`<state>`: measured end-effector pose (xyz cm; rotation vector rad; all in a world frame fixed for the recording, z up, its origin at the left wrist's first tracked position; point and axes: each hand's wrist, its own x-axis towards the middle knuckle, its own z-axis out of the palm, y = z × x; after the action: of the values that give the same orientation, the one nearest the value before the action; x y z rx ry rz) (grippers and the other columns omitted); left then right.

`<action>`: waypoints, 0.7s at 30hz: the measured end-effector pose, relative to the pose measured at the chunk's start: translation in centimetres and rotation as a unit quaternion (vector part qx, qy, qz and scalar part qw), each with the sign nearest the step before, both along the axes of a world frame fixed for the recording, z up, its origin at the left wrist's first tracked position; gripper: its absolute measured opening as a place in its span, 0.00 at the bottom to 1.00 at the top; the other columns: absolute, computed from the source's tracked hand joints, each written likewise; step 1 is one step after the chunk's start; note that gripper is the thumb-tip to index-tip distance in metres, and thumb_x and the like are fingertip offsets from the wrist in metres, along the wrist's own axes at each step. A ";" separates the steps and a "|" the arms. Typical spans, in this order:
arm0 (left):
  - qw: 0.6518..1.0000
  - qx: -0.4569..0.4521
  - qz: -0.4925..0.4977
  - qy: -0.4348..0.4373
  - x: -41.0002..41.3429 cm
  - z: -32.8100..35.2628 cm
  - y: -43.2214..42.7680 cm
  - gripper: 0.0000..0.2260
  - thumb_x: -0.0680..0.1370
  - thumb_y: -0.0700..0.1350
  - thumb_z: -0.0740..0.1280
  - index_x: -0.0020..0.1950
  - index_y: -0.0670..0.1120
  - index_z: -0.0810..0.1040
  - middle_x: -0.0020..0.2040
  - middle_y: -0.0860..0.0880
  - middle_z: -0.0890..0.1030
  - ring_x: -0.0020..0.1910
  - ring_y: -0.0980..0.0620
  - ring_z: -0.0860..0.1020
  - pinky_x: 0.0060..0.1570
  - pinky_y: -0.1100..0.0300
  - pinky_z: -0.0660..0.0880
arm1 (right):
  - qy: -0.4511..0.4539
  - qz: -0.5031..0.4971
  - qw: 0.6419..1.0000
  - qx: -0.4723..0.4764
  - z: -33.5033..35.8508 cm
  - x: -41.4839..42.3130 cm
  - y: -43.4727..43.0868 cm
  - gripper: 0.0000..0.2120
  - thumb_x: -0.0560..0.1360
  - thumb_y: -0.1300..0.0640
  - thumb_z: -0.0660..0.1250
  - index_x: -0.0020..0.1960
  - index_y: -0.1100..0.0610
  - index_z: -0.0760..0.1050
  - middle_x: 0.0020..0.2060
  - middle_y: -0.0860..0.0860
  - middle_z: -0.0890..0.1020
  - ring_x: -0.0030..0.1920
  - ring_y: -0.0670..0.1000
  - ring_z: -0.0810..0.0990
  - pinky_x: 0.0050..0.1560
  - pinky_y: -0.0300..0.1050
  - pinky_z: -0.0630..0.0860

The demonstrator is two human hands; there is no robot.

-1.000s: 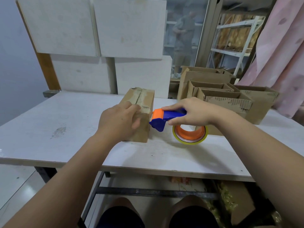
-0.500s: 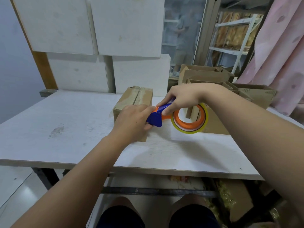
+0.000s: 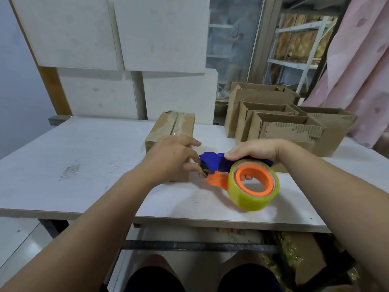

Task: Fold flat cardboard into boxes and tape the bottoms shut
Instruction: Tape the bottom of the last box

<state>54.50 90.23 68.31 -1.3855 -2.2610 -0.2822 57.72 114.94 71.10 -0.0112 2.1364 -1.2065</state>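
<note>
The tape dispenser (image 3: 210,161), clamped in the fingers of the right hand (image 3: 254,149), has been drawn back off the box (image 3: 172,125), so its taping is judged done; the grip of the left hand (image 3: 168,159) cannot be told.

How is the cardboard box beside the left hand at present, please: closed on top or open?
Closed. The cardboard box has its top flaps lying flat, with a strip of tape along their centre seam.
</note>
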 end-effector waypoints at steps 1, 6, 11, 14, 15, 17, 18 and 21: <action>1.000 0.012 0.002 -0.004 -0.1 -0.1 0.0 0.11 0.65 0.55 0.69 0.33 0.49 0.84 0.46 0.48 0.84 0.36 0.49 0.82 0.36 0.57 0.73 | -0.029 -0.018 0.999 -0.034 -0.7 0.3 0.3 0.23 0.71 0.43 0.71 0.50 0.64 0.75 0.35 0.56 0.81 0.33 0.52 0.78 0.37 0.45 0.76; 0.997 0.052 0.060 -0.022 -0.2 0.0 0.4 0.15 0.75 0.56 0.64 0.48 0.48 0.85 0.59 0.52 0.81 0.54 0.49 0.79 0.46 0.60 0.62 | -0.054 -0.112 0.981 -0.147 -3.7 0.9 1.1 0.42 0.49 0.41 0.84 0.56 0.61 0.78 0.49 0.58 0.82 0.45 0.57 0.80 0.53 0.51 0.76; 0.991 0.072 0.105 -0.035 0.0 -0.2 0.9 0.16 0.79 0.56 0.61 0.62 0.52 0.78 0.59 0.54 0.79 0.56 0.51 0.76 0.46 0.62 0.60 | -0.038 -0.121 0.964 -0.234 -5.2 1.3 0.9 0.48 0.55 0.42 0.82 0.67 0.63 0.72 0.60 0.63 0.78 0.56 0.64 0.78 0.59 0.56 0.75; 0.987 0.066 0.133 -0.060 0.3 -0.2 1.3 0.19 0.78 0.56 0.61 0.69 0.53 0.72 0.57 0.53 0.79 0.55 0.50 0.76 0.47 0.60 0.61 | -0.049 -0.110 0.953 -0.277 -5.3 1.8 0.3 0.41 0.54 0.43 0.82 0.60 0.61 0.77 0.53 0.64 0.82 0.49 0.63 0.83 0.44 0.51 0.81; 0.986 0.072 0.136 -0.061 0.4 -0.3 1.5 0.20 0.79 0.55 0.62 0.69 0.53 0.71 0.58 0.53 0.79 0.56 0.50 0.76 0.50 0.59 0.63 | -0.056 -0.105 0.952 -0.284 -5.4 1.9 0.1 0.39 0.54 0.42 0.82 0.59 0.61 0.78 0.52 0.64 0.82 0.48 0.63 0.83 0.43 0.52 0.81; 0.983 0.091 0.147 -0.058 0.6 -0.4 1.7 0.17 0.80 0.52 0.60 0.69 0.52 0.72 0.59 0.53 0.80 0.57 0.49 0.76 0.55 0.57 0.64 | -0.079 -0.093 0.947 -0.295 -5.6 1.9 -0.1 0.38 0.57 0.41 0.81 0.60 0.61 0.78 0.52 0.66 0.81 0.48 0.64 0.83 0.45 0.54 0.81; 0.981 0.101 0.154 -0.057 0.7 -0.5 1.8 0.16 0.81 0.50 0.59 0.68 0.51 0.72 0.59 0.53 0.80 0.57 0.48 0.76 0.55 0.57 0.64 | -0.097 -0.086 0.945 -0.301 -5.6 1.9 -0.2 0.37 0.58 0.41 0.81 0.60 0.60 0.78 0.53 0.67 0.81 0.48 0.65 0.83 0.45 0.55 0.81; 0.977 0.104 0.174 -0.060 0.8 -0.3 1.8 0.16 0.81 0.49 0.59 0.69 0.52 0.71 0.60 0.55 0.79 0.57 0.50 0.76 0.55 0.58 0.64 | -0.131 -0.075 0.938 -0.312 -5.8 1.7 0.0 0.32 0.61 0.42 0.80 0.58 0.60 0.80 0.55 0.66 0.80 0.49 0.66 0.83 0.48 0.56 0.81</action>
<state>55.26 92.07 68.00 -0.8695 -2.4406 -0.4793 59.39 114.95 65.31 0.0340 1.4761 -1.8219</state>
